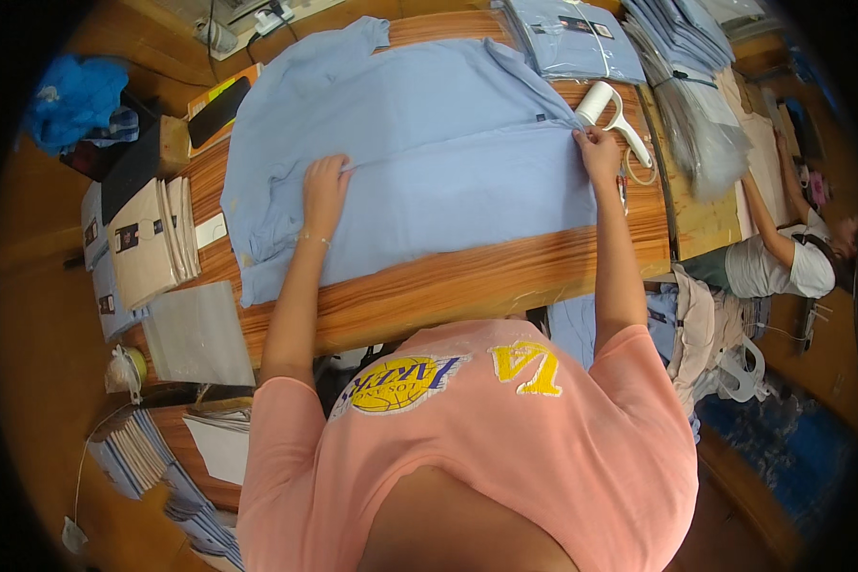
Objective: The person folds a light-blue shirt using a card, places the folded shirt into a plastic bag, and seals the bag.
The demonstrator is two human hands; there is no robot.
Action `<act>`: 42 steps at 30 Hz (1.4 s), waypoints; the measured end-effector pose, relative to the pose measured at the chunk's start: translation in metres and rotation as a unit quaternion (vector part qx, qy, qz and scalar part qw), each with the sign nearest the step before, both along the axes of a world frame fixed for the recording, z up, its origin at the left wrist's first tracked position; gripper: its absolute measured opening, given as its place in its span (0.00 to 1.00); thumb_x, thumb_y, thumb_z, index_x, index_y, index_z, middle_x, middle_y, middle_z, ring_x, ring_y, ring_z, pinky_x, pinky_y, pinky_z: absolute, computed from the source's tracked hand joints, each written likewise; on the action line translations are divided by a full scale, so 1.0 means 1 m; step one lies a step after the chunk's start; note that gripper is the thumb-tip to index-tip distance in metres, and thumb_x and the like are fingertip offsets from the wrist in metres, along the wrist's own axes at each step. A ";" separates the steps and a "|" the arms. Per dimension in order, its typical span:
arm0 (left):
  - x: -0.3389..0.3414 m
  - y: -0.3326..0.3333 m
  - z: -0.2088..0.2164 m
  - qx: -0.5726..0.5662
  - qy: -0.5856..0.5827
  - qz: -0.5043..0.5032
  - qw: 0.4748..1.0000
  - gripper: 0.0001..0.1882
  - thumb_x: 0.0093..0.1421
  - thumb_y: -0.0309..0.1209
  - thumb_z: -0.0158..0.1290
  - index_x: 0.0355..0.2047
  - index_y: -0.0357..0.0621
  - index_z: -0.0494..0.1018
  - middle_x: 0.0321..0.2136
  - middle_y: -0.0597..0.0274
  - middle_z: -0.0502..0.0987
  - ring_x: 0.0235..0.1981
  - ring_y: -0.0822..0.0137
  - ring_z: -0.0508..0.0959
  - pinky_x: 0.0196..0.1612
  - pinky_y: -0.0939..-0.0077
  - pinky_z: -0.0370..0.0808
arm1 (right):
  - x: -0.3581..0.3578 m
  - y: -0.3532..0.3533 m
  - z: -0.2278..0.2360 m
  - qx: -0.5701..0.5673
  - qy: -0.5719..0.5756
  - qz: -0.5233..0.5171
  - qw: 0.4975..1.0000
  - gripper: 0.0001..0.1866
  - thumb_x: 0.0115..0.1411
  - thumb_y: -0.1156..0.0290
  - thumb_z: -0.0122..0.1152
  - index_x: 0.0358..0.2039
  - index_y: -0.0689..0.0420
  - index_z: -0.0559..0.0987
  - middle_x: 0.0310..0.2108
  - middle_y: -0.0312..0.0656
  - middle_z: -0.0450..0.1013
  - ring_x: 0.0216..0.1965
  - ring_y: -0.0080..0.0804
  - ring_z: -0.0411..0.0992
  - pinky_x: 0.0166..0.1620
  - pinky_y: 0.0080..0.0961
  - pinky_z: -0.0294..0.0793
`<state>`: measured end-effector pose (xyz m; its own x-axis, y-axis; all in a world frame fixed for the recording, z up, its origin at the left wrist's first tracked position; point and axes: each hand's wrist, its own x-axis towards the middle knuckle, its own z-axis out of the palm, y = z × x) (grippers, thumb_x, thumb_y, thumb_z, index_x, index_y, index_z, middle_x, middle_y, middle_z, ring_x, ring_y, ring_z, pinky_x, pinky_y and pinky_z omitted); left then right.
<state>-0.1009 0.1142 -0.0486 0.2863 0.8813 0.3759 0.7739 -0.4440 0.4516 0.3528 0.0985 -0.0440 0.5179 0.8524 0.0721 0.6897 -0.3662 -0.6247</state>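
Pinching the light blue shirt (448, 133) at its edge, your right hand (596, 153) has thumb and fingertips closed together; your left hand (327, 181) lies half-curled on the same cloth, and whether it grips a fold I cannot tell. The shirt lies between and beyond your hands. Bare desk (467, 286) runs nearer you than both, to its front edge; a white lint roller (596, 102) crowds just beyond your right.

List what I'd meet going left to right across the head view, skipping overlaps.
Crumpled blue plastic → black phone-shaped slab → left hand → right hand → co-worker's white top.
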 end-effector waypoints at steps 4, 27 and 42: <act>0.004 0.001 -0.003 0.024 0.023 -0.001 0.999 0.09 0.51 0.27 0.55 0.34 0.40 0.72 0.31 0.57 0.75 0.36 0.55 0.71 0.40 0.65 0.67 | -0.020 -0.012 -0.008 0.025 -0.144 0.003 0.989 0.15 0.51 0.64 0.59 0.38 0.57 0.76 0.35 0.47 0.73 0.38 0.45 0.70 0.42 0.37 0.67; -0.070 -0.101 0.073 -0.108 -0.227 0.157 0.955 0.18 0.58 0.38 0.51 0.43 0.37 0.67 0.41 0.51 0.74 0.45 0.57 0.71 0.49 0.68 0.66 | -0.198 -0.098 0.074 0.040 0.106 0.372 0.921 0.18 0.54 0.70 0.57 0.47 0.58 0.72 0.42 0.50 0.71 0.43 0.43 0.70 0.46 0.34 0.67; -0.176 -0.152 -0.016 -0.216 -0.412 0.253 0.848 0.27 0.61 0.47 0.46 0.49 0.35 0.61 0.43 0.49 0.68 0.47 0.59 0.69 0.50 0.69 0.66 | -0.381 0.015 0.109 -0.046 0.499 0.394 0.771 0.23 0.59 0.61 0.50 0.53 0.56 0.61 0.41 0.43 0.73 0.35 0.34 0.74 0.42 0.31 0.71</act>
<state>-0.2766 -0.0382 -0.0649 -0.3734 0.9193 -0.1245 0.1586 0.1954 0.9678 -0.0278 0.1134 0.0647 -0.4039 0.9086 -0.1066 -0.0867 -0.1540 -0.9843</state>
